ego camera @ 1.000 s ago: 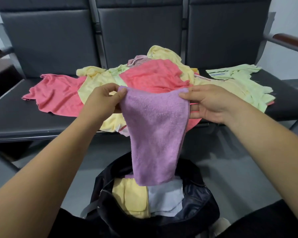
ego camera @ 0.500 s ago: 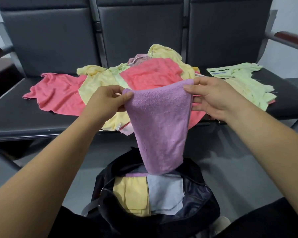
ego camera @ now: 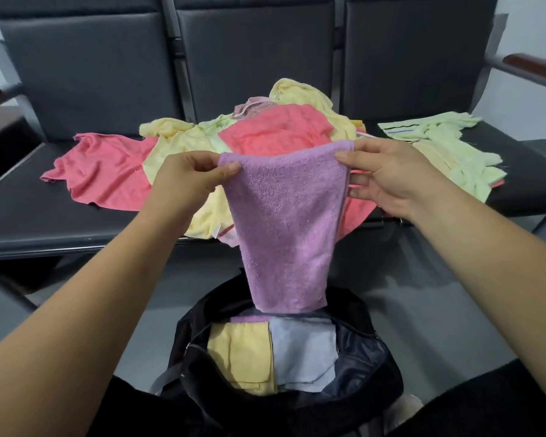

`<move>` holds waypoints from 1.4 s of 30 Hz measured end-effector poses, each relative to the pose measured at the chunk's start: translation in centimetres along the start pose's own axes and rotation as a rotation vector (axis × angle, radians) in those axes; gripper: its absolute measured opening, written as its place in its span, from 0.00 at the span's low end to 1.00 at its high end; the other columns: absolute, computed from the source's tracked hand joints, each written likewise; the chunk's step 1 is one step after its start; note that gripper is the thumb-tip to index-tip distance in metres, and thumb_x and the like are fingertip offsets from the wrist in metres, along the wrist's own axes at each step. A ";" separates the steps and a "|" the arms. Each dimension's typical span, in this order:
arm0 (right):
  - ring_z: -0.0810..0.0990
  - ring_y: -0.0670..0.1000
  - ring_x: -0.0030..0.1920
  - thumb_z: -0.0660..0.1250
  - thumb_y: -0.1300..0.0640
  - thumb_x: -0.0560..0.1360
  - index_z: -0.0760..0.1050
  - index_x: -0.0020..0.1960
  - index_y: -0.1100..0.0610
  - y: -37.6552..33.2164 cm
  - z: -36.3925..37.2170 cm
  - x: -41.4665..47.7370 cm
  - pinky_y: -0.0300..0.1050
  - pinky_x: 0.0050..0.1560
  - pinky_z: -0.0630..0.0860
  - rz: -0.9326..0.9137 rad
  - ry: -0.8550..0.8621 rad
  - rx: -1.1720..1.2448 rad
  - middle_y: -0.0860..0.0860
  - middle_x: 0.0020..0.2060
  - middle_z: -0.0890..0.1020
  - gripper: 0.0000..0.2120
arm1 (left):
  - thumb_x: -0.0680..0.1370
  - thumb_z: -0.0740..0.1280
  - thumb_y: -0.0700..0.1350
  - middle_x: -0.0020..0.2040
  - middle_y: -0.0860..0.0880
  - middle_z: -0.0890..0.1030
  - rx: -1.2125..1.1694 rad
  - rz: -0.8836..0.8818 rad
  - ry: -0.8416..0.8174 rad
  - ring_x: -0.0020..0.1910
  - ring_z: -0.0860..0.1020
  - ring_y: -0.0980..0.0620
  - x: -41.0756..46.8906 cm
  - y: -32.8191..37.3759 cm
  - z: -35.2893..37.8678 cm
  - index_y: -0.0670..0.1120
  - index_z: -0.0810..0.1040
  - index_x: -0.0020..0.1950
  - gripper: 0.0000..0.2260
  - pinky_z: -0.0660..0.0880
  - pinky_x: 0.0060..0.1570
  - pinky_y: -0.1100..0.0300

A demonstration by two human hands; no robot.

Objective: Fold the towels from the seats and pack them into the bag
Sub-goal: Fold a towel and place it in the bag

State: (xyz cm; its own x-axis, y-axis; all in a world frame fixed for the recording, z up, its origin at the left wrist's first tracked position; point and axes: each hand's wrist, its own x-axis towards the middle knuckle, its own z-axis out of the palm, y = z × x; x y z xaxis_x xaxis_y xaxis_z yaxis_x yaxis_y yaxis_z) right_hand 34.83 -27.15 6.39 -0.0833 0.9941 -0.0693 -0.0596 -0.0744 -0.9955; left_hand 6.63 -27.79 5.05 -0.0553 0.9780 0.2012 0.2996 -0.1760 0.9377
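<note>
**purple towel hanging between two hands over the open bag**

the left hand point(ego camera: 189, 181) is pinching the top left corner of the purple towel point(ego camera: 284, 222) between thumb and curled fingers. the right hand point(ego camera: 391, 181) is gripping the top right corner, with the thumb lying on the near face and the other fingers reaching behind the edge. the towel is hanging down from both hands, narrowing toward its lower end. that end is dangling over the far side of the black bag point(ego camera: 363, 357), which is sitting open on the grey floor point(ego camera: 438, 310) below the arms. whether it is touching what lies inside cannot be told.

inside the bag, a folded yellow towel point(ego camera: 240, 357) is lying on the left and a folded pale blue towel point(ego camera: 303, 351) is lying just beside it on the right.

behind the hands, the dark seats point(ego camera: 44, 222) are carrying a loose pile. a coral towel point(ego camera: 101, 175) is spreading out to the left, yellow towels point(ego camera: 183, 143) are bunching in the middle, another coral one point(ego camera: 278, 130) is lying on top, and light green towels point(ego camera: 448, 143) are lying on the right seat.
</note>
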 end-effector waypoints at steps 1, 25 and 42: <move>0.85 0.49 0.40 0.70 0.64 0.77 0.79 0.43 0.55 -0.1 0.0 0.0 0.45 0.43 0.82 0.000 -0.005 0.000 0.50 0.40 0.85 0.07 | 0.76 0.74 0.46 0.31 0.58 0.79 -0.001 0.004 0.018 0.32 0.73 0.62 0.1 -0.1 0.0 0.49 0.84 0.42 0.04 0.70 0.38 0.68; 0.85 0.48 0.38 0.74 0.64 0.75 0.76 0.52 0.57 0.0 0.4 -0.1 0.45 0.44 0.83 -0.059 0.125 -0.022 0.55 0.44 0.85 0.09 | 0.71 0.75 0.51 0.46 0.47 0.83 -0.300 -0.029 0.002 0.49 0.80 0.52 0.1 -0.3 0.0 0.48 0.86 0.45 0.08 0.79 0.57 0.56; 0.78 0.50 0.45 0.74 0.59 0.76 0.79 0.47 0.56 -0.2 0.0 -0.3 0.41 0.48 0.77 -0.343 0.082 -0.455 0.58 0.45 0.81 0.04 | 0.81 0.67 0.36 0.51 0.42 0.86 -0.112 0.057 -0.221 0.50 0.82 0.51 -0.7 0.0 1.1 0.58 0.68 0.76 0.27 0.80 0.59 0.49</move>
State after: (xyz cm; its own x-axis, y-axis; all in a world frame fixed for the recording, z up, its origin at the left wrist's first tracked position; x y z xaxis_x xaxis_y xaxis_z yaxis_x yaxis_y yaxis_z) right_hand 34.85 -27.47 6.60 -0.0565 0.9596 0.2756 0.3658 0.2768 -0.8886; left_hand 7.74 -28.40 4.63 0.1717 0.9647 0.1998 0.1881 -0.2312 0.9545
